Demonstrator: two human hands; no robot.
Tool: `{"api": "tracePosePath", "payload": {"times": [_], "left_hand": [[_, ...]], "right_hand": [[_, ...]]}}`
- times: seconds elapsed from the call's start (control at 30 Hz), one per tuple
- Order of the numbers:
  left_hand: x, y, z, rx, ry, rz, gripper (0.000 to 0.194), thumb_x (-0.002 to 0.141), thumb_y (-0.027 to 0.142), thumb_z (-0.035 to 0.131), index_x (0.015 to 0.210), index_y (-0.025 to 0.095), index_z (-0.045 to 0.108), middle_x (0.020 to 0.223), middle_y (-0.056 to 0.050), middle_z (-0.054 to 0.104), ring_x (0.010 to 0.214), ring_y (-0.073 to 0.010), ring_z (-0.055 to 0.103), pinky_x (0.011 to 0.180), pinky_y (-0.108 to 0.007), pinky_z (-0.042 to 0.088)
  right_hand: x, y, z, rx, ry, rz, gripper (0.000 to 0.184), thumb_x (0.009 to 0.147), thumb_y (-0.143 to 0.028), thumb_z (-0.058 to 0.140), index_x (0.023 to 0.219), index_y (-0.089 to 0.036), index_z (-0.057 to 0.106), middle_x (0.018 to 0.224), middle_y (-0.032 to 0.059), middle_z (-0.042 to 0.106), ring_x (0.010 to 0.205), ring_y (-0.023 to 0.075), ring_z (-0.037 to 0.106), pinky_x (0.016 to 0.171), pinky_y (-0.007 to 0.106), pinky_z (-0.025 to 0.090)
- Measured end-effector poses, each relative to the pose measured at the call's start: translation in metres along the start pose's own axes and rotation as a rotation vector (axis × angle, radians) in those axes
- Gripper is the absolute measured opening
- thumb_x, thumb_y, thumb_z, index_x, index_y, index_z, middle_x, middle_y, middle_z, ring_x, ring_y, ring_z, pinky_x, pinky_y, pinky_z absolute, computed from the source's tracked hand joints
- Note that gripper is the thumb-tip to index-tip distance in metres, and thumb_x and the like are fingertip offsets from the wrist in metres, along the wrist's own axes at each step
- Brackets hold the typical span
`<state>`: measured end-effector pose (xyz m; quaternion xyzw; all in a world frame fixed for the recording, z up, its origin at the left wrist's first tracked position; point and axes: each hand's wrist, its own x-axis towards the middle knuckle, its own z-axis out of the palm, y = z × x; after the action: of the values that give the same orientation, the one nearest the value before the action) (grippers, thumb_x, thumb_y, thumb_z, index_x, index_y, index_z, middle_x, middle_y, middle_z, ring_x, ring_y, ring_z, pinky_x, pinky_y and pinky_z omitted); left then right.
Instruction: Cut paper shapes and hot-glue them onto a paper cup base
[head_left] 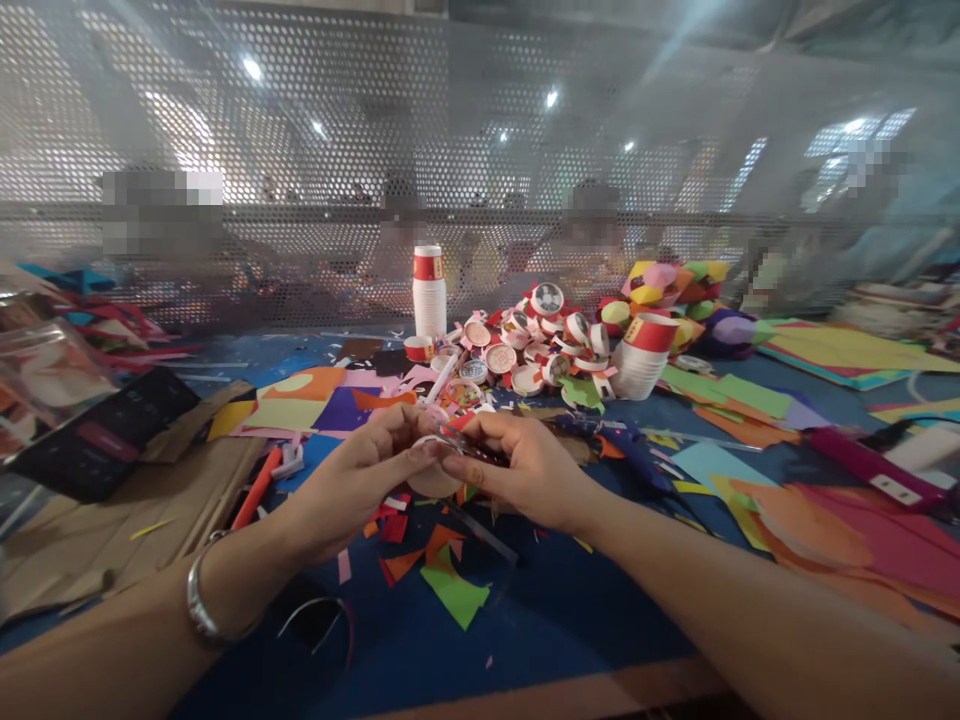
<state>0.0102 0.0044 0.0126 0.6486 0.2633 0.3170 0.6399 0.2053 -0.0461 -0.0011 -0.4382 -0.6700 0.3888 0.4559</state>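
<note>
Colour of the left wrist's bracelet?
Silver; the bracelet shows best in the head view.

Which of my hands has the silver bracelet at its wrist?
Your left hand: the silver bracelet circles its wrist, while the wrist of your right hand is bare.

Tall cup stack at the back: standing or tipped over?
Standing: the tall cup stack rises nearly vertical from the blue table, while the shorter cup stack to its right leans.
</note>
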Motion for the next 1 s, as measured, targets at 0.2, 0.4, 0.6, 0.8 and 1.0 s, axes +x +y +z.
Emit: {"api": "tracePosePath", "payload": {"times": [0.2, 0.4, 0.6, 0.8, 1.0], "left_hand": [[-0.0031, 0.0027, -0.0021, -0.008, 0.011, 0.015, 0.020, 0.089, 0.032, 0.071, 0.100, 0.018, 0.061, 0.093, -0.003, 0.066, 0.088, -0.0152, 0.064, 0.082, -0.028, 0.049], [-0.0022, 0.0032, -0.0024, -0.044, 0.053, -0.033, 0.021, 0.085, 0.034, 0.074, 0.094, 0.018, 0.064, 0.088, -0.002, 0.067, 0.083, -0.0142, 0.064, 0.077, -0.026, 0.050], [-0.0027, 0.0057, -0.0017, -0.013, 0.097, -0.076, 0.020, 0.080, 0.031, 0.073, 0.092, 0.018, 0.063, 0.085, -0.002, 0.068, 0.078, -0.0151, 0.066, 0.071, -0.026, 0.053], [-0.0022, 0.0078, -0.0018, -0.030, 0.107, -0.132, 0.018, 0.079, 0.027, 0.073, 0.090, 0.018, 0.062, 0.083, -0.003, 0.069, 0.074, -0.0157, 0.068, 0.065, -0.026, 0.054], [-0.0025, 0.0069, -0.0019, -0.098, 0.099, -0.086, 0.016, 0.079, 0.025, 0.075, 0.088, 0.016, 0.064, 0.084, -0.004, 0.072, 0.076, -0.0159, 0.070, 0.071, -0.027, 0.057]], "right_hand": [[0.0007, 0.0025, -0.0001, 0.008, 0.006, -0.025, 0.038, 0.082, -0.054, 0.072, 0.088, -0.017, 0.064, 0.080, 0.0023, 0.062, 0.069, 0.0144, 0.052, 0.061, 0.028, 0.042], [0.0000, 0.0025, -0.0002, 0.053, 0.005, -0.021, 0.035, 0.080, -0.047, 0.077, 0.088, -0.016, 0.063, 0.077, -0.0003, 0.057, 0.066, 0.0131, 0.049, 0.061, 0.028, 0.040], [0.0008, 0.0044, 0.0012, 0.032, 0.002, -0.048, 0.032, 0.082, -0.045, 0.076, 0.087, -0.016, 0.063, 0.076, -0.0008, 0.055, 0.066, 0.0121, 0.045, 0.060, 0.027, 0.037], [0.0004, 0.0026, 0.0010, 0.028, -0.010, -0.024, 0.030, 0.081, -0.043, 0.076, 0.085, -0.017, 0.062, 0.073, -0.0023, 0.052, 0.063, 0.0115, 0.042, 0.058, 0.028, 0.035], [-0.0001, 0.0023, -0.0005, 0.049, 0.011, -0.031, 0.033, 0.081, -0.045, 0.076, 0.090, -0.017, 0.062, 0.078, 0.0000, 0.058, 0.067, 0.0131, 0.049, 0.061, 0.028, 0.040]]}}
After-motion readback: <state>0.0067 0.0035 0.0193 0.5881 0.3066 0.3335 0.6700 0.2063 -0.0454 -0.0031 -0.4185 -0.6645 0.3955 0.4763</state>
